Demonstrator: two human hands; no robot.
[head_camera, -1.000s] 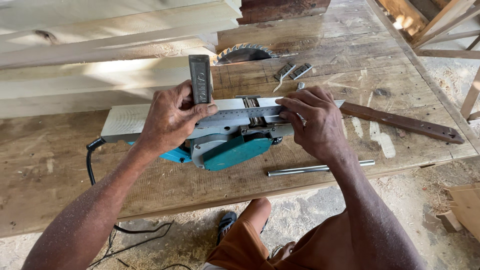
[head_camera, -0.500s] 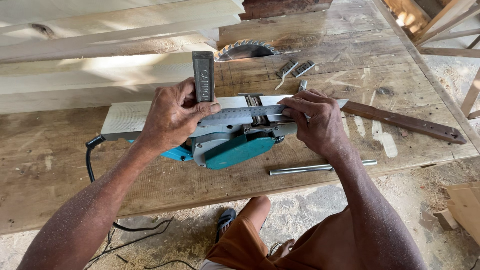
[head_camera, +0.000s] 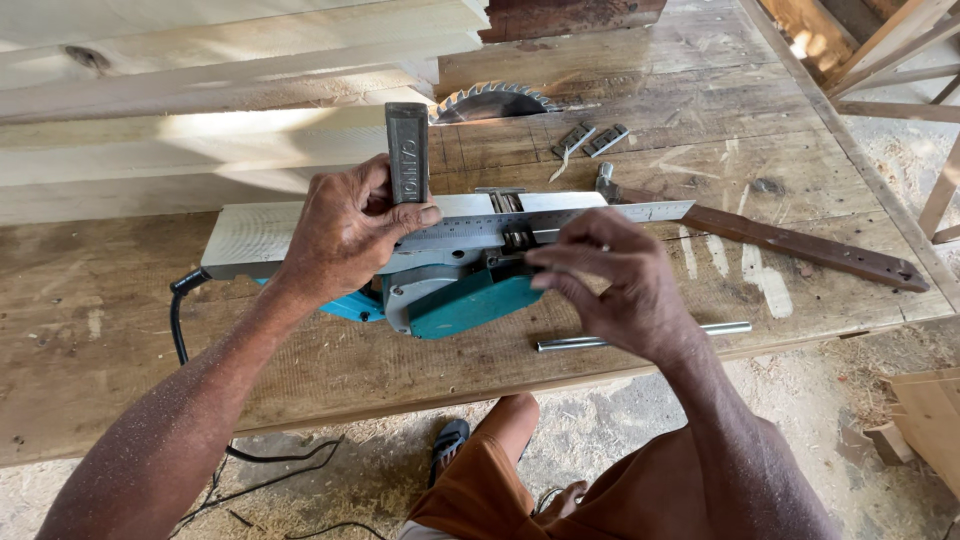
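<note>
The left hand (head_camera: 345, 235) has a closed grip on an upturned teal electric planer (head_camera: 440, 290), thumb pressing a dark metal bar (head_camera: 407, 150) upright at its 12 o'clock edge. The right hand (head_camera: 615, 285) pinches narrowly at the blade slot (head_camera: 510, 235) mid-sole; what it holds I cannot tell. Judging by two small metal plates (head_camera: 590, 140) lying loose at 1 o'clock, the work on the blade looks midway. A steel rod (head_camera: 720, 330) lies at 4 o'clock on the worktop (head_camera: 120, 380). No containers show.
</note>
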